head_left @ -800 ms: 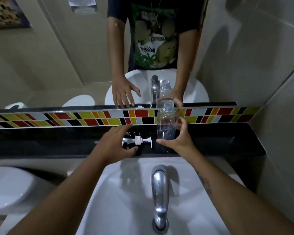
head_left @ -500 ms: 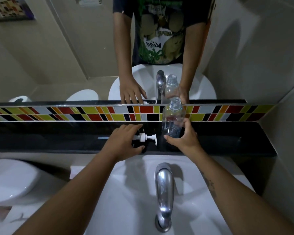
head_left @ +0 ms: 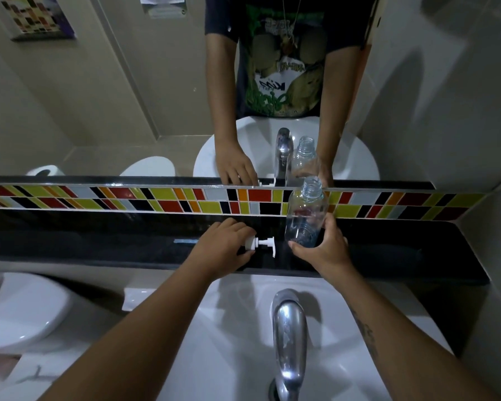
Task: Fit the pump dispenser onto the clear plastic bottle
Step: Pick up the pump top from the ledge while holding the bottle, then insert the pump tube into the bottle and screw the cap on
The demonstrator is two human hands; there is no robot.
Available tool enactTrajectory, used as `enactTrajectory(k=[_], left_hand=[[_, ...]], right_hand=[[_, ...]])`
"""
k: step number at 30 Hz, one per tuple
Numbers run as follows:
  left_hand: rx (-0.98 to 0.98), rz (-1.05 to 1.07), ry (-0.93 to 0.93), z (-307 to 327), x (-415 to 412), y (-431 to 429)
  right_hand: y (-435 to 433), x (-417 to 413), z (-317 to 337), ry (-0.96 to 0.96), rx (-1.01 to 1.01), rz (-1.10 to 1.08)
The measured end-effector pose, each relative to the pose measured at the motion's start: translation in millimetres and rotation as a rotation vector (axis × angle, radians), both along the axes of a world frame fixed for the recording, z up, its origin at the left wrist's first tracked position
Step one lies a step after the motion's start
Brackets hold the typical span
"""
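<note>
A clear plastic bottle with an open threaded neck is tilted slightly and held just above the black ledge; my right hand grips its lower part. The white pump dispenser lies on its side on the ledge, nozzle head pointing right, its thin tube sticking out to the left. My left hand covers the pump's collar, with fingers closed around it. The bottle and the pump are a short gap apart.
A chrome tap rises over the white basin right below my hands. A mirror stands behind the ledge above a coloured tile strip. A white toilet sits at the lower left.
My left hand has closed down onto the pump's collar. The bottle in my right hand has lifted a little off the ledge and tipped. The camera view shifted slightly.
</note>
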State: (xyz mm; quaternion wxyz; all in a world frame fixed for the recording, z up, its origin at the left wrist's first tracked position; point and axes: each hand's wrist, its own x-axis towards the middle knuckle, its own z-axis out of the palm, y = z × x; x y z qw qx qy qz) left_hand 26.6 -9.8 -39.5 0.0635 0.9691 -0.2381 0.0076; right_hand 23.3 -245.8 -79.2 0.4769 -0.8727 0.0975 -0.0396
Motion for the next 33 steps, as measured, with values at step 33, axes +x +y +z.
enactTrajectory(k=[33], left_hand=[[-1.402, 0.173, 0.054, 235.0, 11.2, -23.6]], right_hand=[[1.0, -2.4, 9.4, 0.074, 0.02, 0.009]])
